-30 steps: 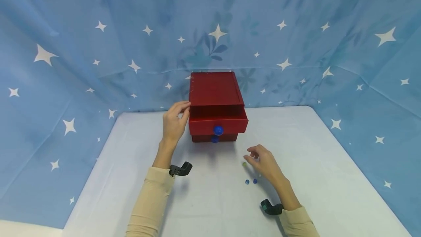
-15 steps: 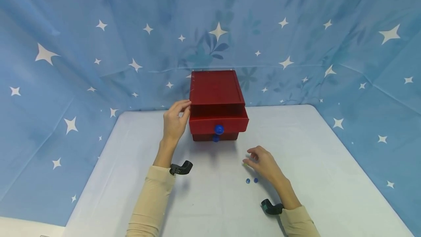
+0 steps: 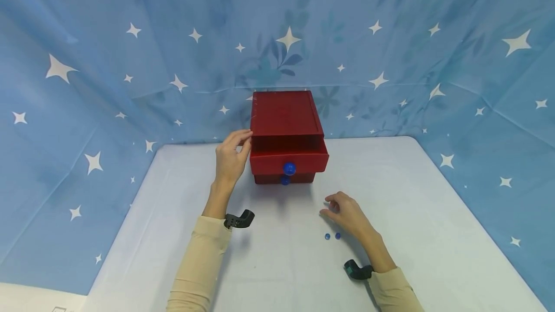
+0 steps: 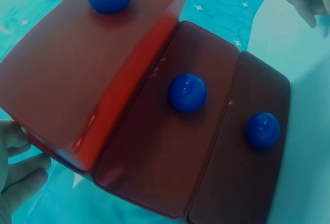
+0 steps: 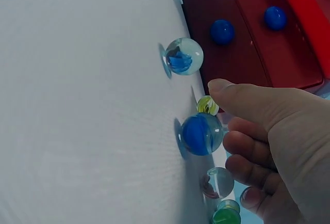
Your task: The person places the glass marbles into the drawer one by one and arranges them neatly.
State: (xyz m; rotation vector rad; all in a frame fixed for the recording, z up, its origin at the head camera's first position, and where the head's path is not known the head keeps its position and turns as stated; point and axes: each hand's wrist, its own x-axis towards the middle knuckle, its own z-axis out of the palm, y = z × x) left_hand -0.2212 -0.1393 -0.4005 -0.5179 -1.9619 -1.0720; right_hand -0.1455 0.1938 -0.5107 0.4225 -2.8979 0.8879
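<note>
A red drawer cabinet with blue ball knobs stands at the back of the table, its top drawer pulled out. My left hand rests its fingertips on the cabinet's left side, beside the drawer; fingers show at that edge in the left wrist view. My right hand is low over the table, fingers loosely bent and apart from the thumb. In the right wrist view, the thumb tip overlaps a yellow-streaked marble. Around it lie a large blue marble and a clear marble with blue inside.
Beyond the right fingers are a clear marble with a reddish core and a green marble. Two closed drawers sit below the pulled-out one. A blue star-patterned cloth hangs behind the white table.
My right hand has edged slightly left, and its thumb now hides the yellow-green marble in the head view. The left hand stays at the cabinet's side; the drawer has not moved.
</note>
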